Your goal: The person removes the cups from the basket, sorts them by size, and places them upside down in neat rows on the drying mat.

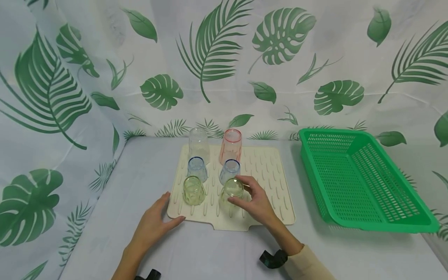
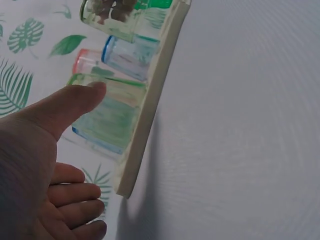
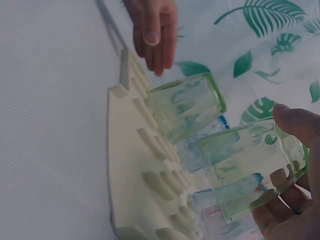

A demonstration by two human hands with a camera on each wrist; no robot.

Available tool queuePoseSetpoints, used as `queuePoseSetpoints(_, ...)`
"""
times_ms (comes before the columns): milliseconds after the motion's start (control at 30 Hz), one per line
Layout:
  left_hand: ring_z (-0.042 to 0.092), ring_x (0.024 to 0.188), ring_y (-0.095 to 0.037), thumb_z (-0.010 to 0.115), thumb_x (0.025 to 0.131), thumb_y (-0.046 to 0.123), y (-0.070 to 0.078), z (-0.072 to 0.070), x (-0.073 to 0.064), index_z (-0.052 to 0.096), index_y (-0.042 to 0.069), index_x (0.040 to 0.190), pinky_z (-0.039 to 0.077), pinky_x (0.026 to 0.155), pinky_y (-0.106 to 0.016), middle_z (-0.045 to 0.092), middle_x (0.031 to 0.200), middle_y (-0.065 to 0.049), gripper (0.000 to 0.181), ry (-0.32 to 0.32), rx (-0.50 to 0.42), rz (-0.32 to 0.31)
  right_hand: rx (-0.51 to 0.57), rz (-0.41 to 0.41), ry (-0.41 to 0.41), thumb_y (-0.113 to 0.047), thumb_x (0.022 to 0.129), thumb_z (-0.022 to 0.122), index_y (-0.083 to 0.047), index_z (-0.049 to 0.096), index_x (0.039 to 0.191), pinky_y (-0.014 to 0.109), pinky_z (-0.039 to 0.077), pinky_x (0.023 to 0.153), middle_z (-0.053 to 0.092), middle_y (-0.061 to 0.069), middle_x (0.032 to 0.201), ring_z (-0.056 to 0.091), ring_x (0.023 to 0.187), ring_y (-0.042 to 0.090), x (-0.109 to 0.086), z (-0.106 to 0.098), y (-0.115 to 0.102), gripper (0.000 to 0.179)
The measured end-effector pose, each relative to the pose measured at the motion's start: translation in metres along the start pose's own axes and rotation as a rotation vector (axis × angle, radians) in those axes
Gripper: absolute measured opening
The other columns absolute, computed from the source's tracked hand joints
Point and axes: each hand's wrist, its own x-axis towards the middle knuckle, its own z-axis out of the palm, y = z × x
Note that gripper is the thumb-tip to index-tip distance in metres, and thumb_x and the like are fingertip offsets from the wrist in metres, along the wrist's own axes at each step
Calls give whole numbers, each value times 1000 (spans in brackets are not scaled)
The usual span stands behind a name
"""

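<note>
My right hand grips a pale green glass around its upper end, thumb on one side and fingers on the other. The glass is at the front of a cream drying mat; in the right wrist view its lower rim seems close to the mat's ridges, and I cannot tell if it touches. My left hand is by the mat's front left corner with fingers extended, holding nothing. Nearest it, a second green glass stands on the mat. Behind the green pair are two blue-rimmed glasses, left and right.
At the back of the mat stand a tall clear glass and a tall pink glass. To the right is a green plastic basket. A leaf-patterned sheet hangs behind the white tabletop.
</note>
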Motion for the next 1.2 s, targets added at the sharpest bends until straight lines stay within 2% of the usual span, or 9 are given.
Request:
queuePoseSetpoints(333,33,138,-38,68,72,63,-5,4,2,33,1,144,31,112,-52,35,149,-19,101,-34,64,-39,-3,43,28,-17,73,80,-10,51,129,40,44,106,53,2,127,51,120,20,1,12,42,63)
queuePoseSetpoints(400,31,139,-39,68,73,62,-5,4,2,32,1,144,30,113,-54,34,150,-19,101,-49,67,-45,-6,40,25,-17,73,80,-9,51,129,40,44,106,52,3,128,50,121,21,1,13,45,64)
queuePoseSetpoints(633,29,138,-42,69,75,57,-5,4,2,33,-1,144,29,112,-57,32,150,-20,97,-72,68,-39,-60,46,-4,-7,75,78,4,48,128,48,44,104,51,20,128,50,121,34,0,12,15,62)
queuePoseSetpoints(733,30,138,-42,68,77,56,-5,4,2,34,-2,143,30,111,-57,32,150,-20,94,-64,77,-27,-68,30,10,-9,74,79,3,49,128,48,44,103,52,19,127,51,121,34,0,14,29,64)
queuePoseSetpoints(900,30,138,-42,67,78,56,-5,4,2,35,-2,142,30,111,-58,32,150,-21,92,-65,84,-33,-105,21,21,-19,73,81,-7,51,129,44,46,102,54,9,127,52,120,26,0,16,52,65)
queuePoseSetpoints(1067,30,138,-42,67,77,56,-6,6,3,38,0,142,31,110,-58,33,150,-19,90,-66,85,-32,-122,10,11,-27,73,80,-9,51,129,41,47,102,54,4,126,53,120,22,0,14,56,66)
queuePoseSetpoints(1200,30,138,-41,68,77,55,-6,6,3,39,1,141,31,110,-58,33,150,-19,89,-65,87,-30,-125,9,6,-23,72,81,-5,49,130,44,46,103,54,8,128,53,121,27,1,13,53,68)
